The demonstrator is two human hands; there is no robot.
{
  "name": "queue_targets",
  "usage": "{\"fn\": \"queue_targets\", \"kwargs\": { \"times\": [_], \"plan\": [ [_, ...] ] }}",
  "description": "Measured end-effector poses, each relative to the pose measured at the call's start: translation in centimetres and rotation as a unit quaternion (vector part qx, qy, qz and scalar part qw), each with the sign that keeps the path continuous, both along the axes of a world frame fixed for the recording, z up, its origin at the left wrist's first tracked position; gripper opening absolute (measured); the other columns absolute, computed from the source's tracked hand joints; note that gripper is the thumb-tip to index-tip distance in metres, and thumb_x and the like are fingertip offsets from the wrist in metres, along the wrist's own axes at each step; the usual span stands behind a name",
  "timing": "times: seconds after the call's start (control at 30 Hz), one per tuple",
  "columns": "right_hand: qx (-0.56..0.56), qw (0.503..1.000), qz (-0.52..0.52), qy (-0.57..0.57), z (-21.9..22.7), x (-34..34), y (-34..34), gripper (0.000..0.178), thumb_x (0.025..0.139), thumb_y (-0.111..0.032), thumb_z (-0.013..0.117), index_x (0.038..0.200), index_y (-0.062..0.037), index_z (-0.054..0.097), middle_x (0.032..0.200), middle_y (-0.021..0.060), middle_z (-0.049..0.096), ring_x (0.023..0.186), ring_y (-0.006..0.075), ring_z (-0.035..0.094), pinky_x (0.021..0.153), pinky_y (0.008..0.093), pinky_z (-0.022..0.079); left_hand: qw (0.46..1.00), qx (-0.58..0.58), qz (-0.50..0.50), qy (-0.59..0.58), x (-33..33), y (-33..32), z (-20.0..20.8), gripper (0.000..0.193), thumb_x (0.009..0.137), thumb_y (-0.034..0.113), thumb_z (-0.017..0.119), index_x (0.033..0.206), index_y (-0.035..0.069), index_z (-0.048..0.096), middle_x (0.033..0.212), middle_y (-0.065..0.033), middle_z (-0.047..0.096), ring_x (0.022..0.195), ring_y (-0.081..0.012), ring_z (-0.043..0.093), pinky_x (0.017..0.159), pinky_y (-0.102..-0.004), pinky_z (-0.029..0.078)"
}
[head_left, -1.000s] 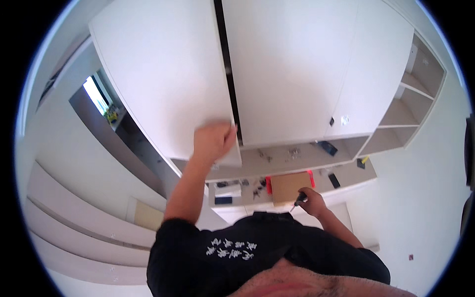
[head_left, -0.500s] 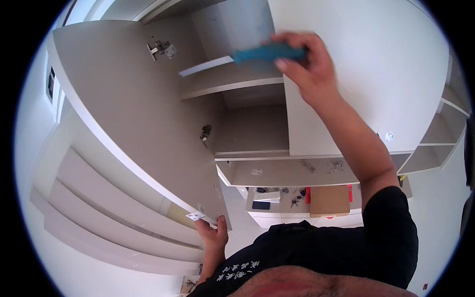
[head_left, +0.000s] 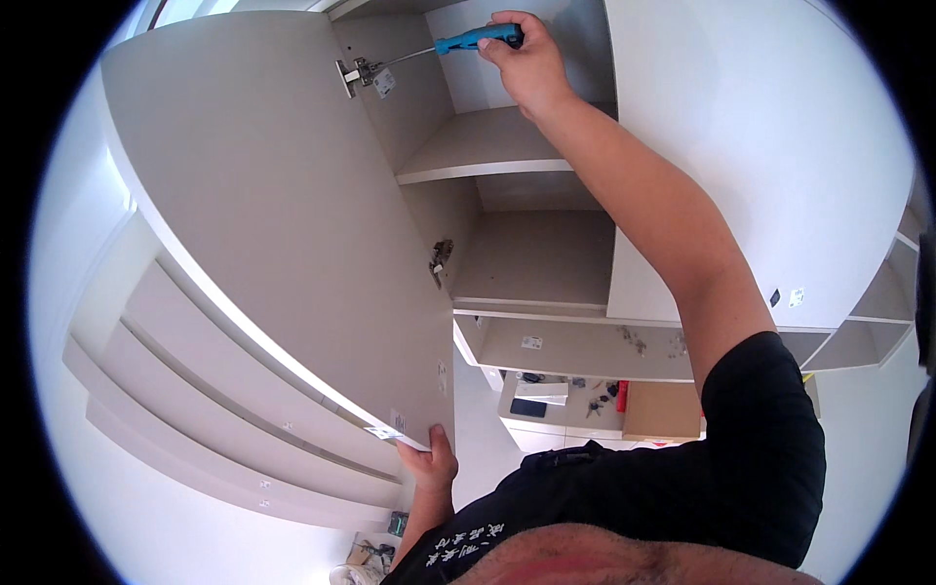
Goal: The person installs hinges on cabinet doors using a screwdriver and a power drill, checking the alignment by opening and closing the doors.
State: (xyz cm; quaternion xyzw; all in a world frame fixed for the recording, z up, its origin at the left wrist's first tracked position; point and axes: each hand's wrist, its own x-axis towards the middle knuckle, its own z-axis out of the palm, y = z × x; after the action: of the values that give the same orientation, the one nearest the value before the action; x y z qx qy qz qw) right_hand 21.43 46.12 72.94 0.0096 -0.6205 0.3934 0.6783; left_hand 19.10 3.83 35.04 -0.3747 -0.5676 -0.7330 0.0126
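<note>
In my right hand (head_left: 534, 66) is a screwdriver (head_left: 470, 41) with a blue and black handle. Its thin shaft points left, and the tip meets the upper hinge (head_left: 357, 75) of an open cabinet door (head_left: 263, 205), or lies very close to it. My left hand (head_left: 435, 464) grips the lower corner of that grey door, thumb on the face toward me and the other fingers mostly hidden behind it. A second hinge (head_left: 441, 261) sits lower on the same side of the cabinet.
Inside the cabinet a shelf (head_left: 497, 141) crosses behind my right forearm. A closed white door (head_left: 751, 166) stands to the right. Small hardware lies on a ledge (head_left: 575, 349) below. Lower down, a counter holds a cardboard box (head_left: 663, 409), keys and a dark phone (head_left: 528, 408).
My right hand has moved up and left, bringing the screwdriver from mid-air to the upper hinge. The whole view has shifted slightly. My left hand still holds the door's corner.
</note>
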Motion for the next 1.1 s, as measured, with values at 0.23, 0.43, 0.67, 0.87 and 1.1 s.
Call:
{"fn": "queue_targets", "kwargs": {
  "times": [0.23, 0.43, 0.67, 0.87, 1.1],
  "plan": [
    [-0.002, 1.0, 0.0, 0.013, 0.0, -1.5, 1.0, 0.037, 0.088, -0.011, 0.076, 0.122, -0.0052, 0.062, 0.098, 0.0074, 0.065, 0.087, 0.0173, 0.062, 0.079, 0.0315, 0.053, 1.0, 0.025, -0.008, -0.001, 0.3, 0.1, 1.0, 0.05, 0.093, 0.002, 0.06, 0.138, -0.008, 0.041, 0.131, -0.0177, 0.056, 0.121, -0.0268, 0.057, 0.106, -0.0383, 0.043],
    [-0.017, 0.999, 0.04, 0.031, 0.2, -1.8, 1.1, 0.039, 0.087, -0.01, 0.077, 0.122, -0.0049, 0.062, 0.098, 0.0071, 0.064, 0.086, 0.0163, 0.062, 0.078, 0.0306, 0.052, 0.999, -0.008, 0.001, 0.037, -0.4, -0.4, 0.0, 0.052, 0.096, 0.009, 0.063, 0.141, -0.005, 0.04, 0.134, -0.0168, 0.055, 0.123, -0.0263, 0.055, 0.108, -0.0404, 0.042],
    [-0.017, 0.999, 0.03, 0.015, 0.3, -1.5, 0.8, 0.043, 0.09, -0.003, 0.073, 0.128, -0.0009, 0.055, 0.107, 0.0109, 0.061, 0.096, 0.0202, 0.067, 0.084, 0.0289, 0.055, 0.999, -0.01, -0.007, 0.037, -0.5, -0.4, 0.0, 0.054, 0.096, 0.012, 0.065, 0.141, -0.006, 0.04, 0.134, -0.0166, 0.055, 0.123, -0.0265, 0.055, 0.107, -0.0407, 0.043],
    [-0.04, 0.998, 0.046, -0.005, 0.3, -1.2, 0.1, 0.044, 0.091, 0.002, 0.07, 0.131, 0.0005, 0.051, 0.115, 0.0135, 0.059, 0.104, 0.0243, 0.07, 0.091, 0.0291, 0.058, 0.999, 0.016, 0.001, 0.027, -0.2, -0.1, 0.0, 0.056, 0.097, 0.013, 0.066, 0.142, -0.006, 0.039, 0.134, -0.0167, 0.055, 0.123, -0.0264, 0.055, 0.107, -0.041, 0.043],
    [-0.049, 0.993, 0.104, 0.015, 0.3, -1.0, 0.2, 0.043, 0.092, 0.003, 0.069, 0.13, 0.0011, 0.051, 0.118, 0.0142, 0.057, 0.106, 0.0255, 0.069, 0.093, 0.0295, 0.058, 0.999, -0.002, -0.002, 0.038, -0.5, -0.4, -0.2, 0.054, 0.096, 0.01, 0.064, 0.141, -0.006, 0.041, 0.135, -0.0167, 0.055, 0.123, -0.0264, 0.055, 0.108, -0.0409, 0.043]
  ]
}}
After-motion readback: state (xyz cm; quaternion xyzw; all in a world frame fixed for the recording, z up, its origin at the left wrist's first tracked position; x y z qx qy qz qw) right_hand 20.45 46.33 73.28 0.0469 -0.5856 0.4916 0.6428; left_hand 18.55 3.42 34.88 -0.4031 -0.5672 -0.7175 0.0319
